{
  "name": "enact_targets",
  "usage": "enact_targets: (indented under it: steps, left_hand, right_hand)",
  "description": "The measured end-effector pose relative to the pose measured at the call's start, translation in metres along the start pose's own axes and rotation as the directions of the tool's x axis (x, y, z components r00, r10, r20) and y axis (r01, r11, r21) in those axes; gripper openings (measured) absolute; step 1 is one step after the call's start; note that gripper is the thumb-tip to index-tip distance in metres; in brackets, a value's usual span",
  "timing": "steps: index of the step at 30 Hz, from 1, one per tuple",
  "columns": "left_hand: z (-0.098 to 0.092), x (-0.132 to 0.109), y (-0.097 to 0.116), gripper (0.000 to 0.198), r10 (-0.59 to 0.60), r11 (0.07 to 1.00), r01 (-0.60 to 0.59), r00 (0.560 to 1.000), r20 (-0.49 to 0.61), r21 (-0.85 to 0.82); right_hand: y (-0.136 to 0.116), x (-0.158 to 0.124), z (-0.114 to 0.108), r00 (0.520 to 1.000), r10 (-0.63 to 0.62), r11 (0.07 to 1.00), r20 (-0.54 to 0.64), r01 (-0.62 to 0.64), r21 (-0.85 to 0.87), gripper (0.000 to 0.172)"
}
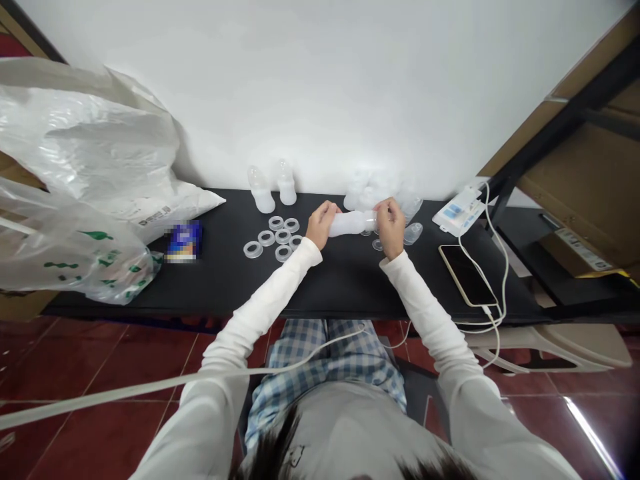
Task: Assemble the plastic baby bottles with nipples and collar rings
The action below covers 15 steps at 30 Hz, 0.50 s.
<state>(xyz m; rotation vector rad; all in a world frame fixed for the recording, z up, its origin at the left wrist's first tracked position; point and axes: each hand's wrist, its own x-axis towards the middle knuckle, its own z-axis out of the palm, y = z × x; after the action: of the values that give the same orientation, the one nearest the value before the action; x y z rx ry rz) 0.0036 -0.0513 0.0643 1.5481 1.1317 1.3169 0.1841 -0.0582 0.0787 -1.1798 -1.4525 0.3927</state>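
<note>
A milky white baby bottle [347,224] lies sideways in the air above the black table, held between both hands. My left hand [323,225] is closed round its base end. At the other end, with its clear part, my right hand [391,225] has its fingers wrapped round the tip, so the very end is hidden. Several translucent rings [283,237] lie left of my left hand. Small clear discs [377,245] and a clear dome cap [413,233] rest beside my right hand. Behind it stands a blurred cluster of translucent bottle parts [367,188].
Two capped bottles [261,189] stand near the white wall. White plastic bags [85,153] and a blue packet [183,241] occupy the left side. To the right are a phone [467,275] with a white cable [504,267] and a white-blue box [459,210]. Cardboard boxes [583,180] sit on the rack.
</note>
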Motion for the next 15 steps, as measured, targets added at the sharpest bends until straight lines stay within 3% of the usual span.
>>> enact_targets:
  steps: [2, 3, 5, 8, 11, 13, 15]
  left_hand:
    - [-0.001, 0.007, 0.003, 0.039, -0.246, 0.956, 0.261, 0.962, 0.116, -0.138]
    - [-0.003, 0.010, 0.004, 0.038, -0.318, 0.922, 0.347, 0.931, 0.177, -0.170]
    - [-0.010, 0.014, 0.005, 0.034, -0.369, 0.890, 0.412, 0.903, 0.222, -0.194]
    - [-0.021, 0.015, 0.004, 0.031, -0.354, 0.910, 0.379, 0.921, 0.161, -0.169]
    - [-0.025, 0.013, 0.003, 0.035, -0.308, 0.937, 0.322, 0.944, 0.114, -0.137]
    - [-0.023, 0.010, 0.002, 0.038, -0.261, 0.956, 0.270, 0.961, 0.089, -0.113]
    - [-0.021, 0.008, 0.001, 0.039, -0.201, 0.976, 0.206, 0.977, 0.070, -0.074]
  right_hand:
    - [-0.005, -0.005, -0.006, 0.995, -0.095, 0.995, 0.006, 0.095, -0.026, 0.025]
    - [-0.005, -0.006, -0.009, 0.988, -0.136, 0.990, 0.069, 0.138, -0.024, 0.025]
    - [-0.003, -0.007, -0.018, 0.956, -0.194, 0.981, 0.220, 0.192, 0.030, 0.031]
    - [0.008, -0.007, -0.031, 0.874, -0.246, 0.967, 0.419, 0.188, 0.173, 0.046]
    - [0.016, -0.008, -0.037, 0.814, -0.221, 0.968, 0.537, 0.115, 0.225, 0.061]
    - [0.017, -0.009, -0.035, 0.835, -0.137, 0.981, 0.533, 0.042, 0.187, 0.064]
    - [0.016, -0.009, -0.030, 0.861, -0.012, 0.992, 0.508, -0.054, 0.114, 0.055]
